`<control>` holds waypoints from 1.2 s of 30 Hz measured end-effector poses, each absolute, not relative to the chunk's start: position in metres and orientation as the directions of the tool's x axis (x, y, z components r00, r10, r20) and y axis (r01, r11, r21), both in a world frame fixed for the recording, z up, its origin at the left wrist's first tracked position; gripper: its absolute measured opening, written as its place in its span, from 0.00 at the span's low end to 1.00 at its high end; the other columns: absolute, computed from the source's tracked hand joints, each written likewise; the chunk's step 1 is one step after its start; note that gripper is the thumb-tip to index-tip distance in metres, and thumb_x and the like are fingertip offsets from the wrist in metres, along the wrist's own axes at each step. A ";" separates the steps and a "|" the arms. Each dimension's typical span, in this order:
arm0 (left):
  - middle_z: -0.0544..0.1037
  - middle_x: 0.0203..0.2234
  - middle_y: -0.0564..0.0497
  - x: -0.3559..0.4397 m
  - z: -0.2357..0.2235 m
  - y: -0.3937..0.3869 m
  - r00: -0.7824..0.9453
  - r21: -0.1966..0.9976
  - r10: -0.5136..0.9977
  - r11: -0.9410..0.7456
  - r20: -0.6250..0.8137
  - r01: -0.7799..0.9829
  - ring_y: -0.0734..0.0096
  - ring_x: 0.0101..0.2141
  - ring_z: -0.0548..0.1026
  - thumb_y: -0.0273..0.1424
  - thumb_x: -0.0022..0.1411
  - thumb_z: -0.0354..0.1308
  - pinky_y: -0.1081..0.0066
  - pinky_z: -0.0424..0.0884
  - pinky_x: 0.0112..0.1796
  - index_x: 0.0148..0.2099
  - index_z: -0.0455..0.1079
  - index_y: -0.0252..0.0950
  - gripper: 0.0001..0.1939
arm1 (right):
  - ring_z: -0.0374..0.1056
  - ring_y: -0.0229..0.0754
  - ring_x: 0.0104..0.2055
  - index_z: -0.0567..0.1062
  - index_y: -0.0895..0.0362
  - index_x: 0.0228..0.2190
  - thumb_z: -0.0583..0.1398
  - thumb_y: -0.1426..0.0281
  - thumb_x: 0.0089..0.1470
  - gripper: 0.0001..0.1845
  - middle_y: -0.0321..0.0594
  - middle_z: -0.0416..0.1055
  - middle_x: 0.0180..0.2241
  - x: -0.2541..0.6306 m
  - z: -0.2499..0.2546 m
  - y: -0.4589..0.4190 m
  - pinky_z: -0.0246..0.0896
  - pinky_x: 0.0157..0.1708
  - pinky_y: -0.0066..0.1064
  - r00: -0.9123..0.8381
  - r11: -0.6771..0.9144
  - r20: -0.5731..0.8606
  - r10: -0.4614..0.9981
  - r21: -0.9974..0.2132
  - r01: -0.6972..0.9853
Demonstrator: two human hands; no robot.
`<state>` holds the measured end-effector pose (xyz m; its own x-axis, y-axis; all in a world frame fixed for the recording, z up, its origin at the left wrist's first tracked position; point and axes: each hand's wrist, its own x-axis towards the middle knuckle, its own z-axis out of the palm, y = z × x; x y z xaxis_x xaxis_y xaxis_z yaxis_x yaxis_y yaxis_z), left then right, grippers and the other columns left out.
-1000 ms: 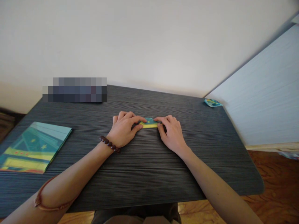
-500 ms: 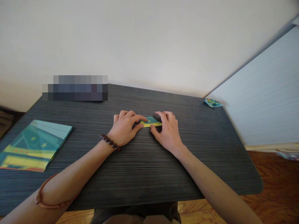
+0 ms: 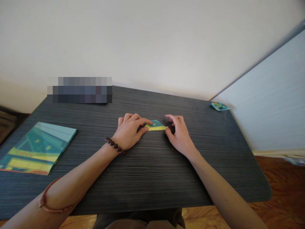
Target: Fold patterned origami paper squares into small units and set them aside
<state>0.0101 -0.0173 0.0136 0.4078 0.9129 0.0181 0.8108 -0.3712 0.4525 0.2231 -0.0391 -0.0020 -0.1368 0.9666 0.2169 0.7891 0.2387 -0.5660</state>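
A small folded paper piece [image 3: 156, 125], teal with a star and a yellow lower band, lies on the dark table in front of me. My left hand [image 3: 130, 131] grips its left end, with the thumb at the near edge and the index finger on top. At the piece's right corner is my right hand [image 3: 179, 133], its thumb tip by the yellow band and its fingers apart. Whether that thumb touches the paper I cannot tell.
A larger teal and yellow printed sheet or booklet [image 3: 40, 149] lies at the left of the table [image 3: 143, 178]. A folded paper piece [image 3: 220, 106] sits at the far right corner. A blurred-out object [image 3: 82, 94] stands at the back left, against the wall.
My right hand has slid right along the folded paper, off its top to its right corner. My left hand keeps its hold. The whole view has shifted slightly.
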 end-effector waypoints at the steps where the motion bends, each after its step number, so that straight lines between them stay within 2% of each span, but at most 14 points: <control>1: 0.71 0.37 0.51 0.010 0.013 -0.017 0.409 0.452 0.912 -0.373 0.020 0.810 0.57 0.42 0.62 0.39 0.63 0.49 0.58 0.55 0.41 0.49 0.69 0.51 0.14 | 0.62 0.44 0.43 0.62 0.51 0.51 0.53 0.75 0.50 0.25 0.44 0.60 0.43 0.224 -0.001 -0.039 0.60 0.46 0.41 -0.143 0.244 0.214 0.966 -0.582 0.776; 7: 0.71 0.37 0.50 0.009 0.013 -0.017 0.410 0.457 0.912 -0.372 0.019 0.808 0.56 0.43 0.62 0.39 0.63 0.48 0.58 0.55 0.40 0.49 0.69 0.51 0.14 | 0.62 0.43 0.42 0.61 0.50 0.52 0.52 0.77 0.51 0.26 0.43 0.60 0.43 0.227 -0.002 -0.039 0.61 0.45 0.40 -0.172 0.268 0.212 0.962 -0.613 0.743; 11: 0.71 0.38 0.50 0.009 0.012 -0.017 0.408 0.464 0.913 -0.371 0.021 0.805 0.56 0.43 0.62 0.37 0.63 0.48 0.58 0.55 0.40 0.49 0.69 0.51 0.14 | 0.63 0.40 0.37 0.64 0.52 0.50 0.51 0.75 0.55 0.21 0.43 0.62 0.41 0.224 -0.002 -0.040 0.60 0.42 0.39 -0.129 0.251 0.237 0.963 -0.614 0.748; 17: 0.71 0.38 0.50 0.013 0.014 -0.021 0.390 0.455 0.919 -0.372 0.057 0.809 0.56 0.44 0.62 0.36 0.62 0.49 0.56 0.55 0.42 0.47 0.70 0.48 0.14 | 0.63 0.43 0.42 0.73 0.49 0.43 0.54 0.65 0.58 0.13 0.41 0.65 0.40 0.215 0.001 -0.041 0.57 0.42 0.38 -0.241 0.331 0.240 0.941 -0.487 0.809; 22: 0.72 0.36 0.50 0.029 0.014 -0.025 0.344 0.445 0.931 -0.360 0.121 0.820 0.55 0.44 0.62 0.40 0.58 0.53 0.55 0.55 0.44 0.43 0.70 0.44 0.13 | 0.62 0.43 0.41 0.74 0.49 0.42 0.55 0.66 0.57 0.12 0.40 0.67 0.38 0.212 0.001 -0.040 0.55 0.41 0.37 -0.239 0.320 0.227 0.944 -0.456 0.831; 26: 0.71 0.37 0.48 0.038 0.012 -0.024 0.300 0.439 0.947 -0.320 0.117 0.840 0.53 0.45 0.62 0.41 0.56 0.53 0.54 0.55 0.44 0.41 0.69 0.41 0.13 | 0.62 0.44 0.41 0.75 0.50 0.41 0.55 0.66 0.56 0.12 0.40 0.67 0.38 0.211 0.001 -0.040 0.54 0.39 0.37 -0.242 0.320 0.223 0.944 -0.453 0.832; 36: 0.71 0.38 0.50 0.025 0.011 -0.017 0.318 0.459 0.945 -0.315 0.073 0.831 0.54 0.45 0.61 0.36 0.54 0.53 0.53 0.55 0.43 0.40 0.71 0.44 0.11 | 0.62 0.44 0.41 0.75 0.49 0.41 0.55 0.65 0.57 0.12 0.40 0.66 0.38 0.213 -0.001 -0.039 0.55 0.39 0.36 -0.234 0.314 0.225 0.946 -0.451 0.836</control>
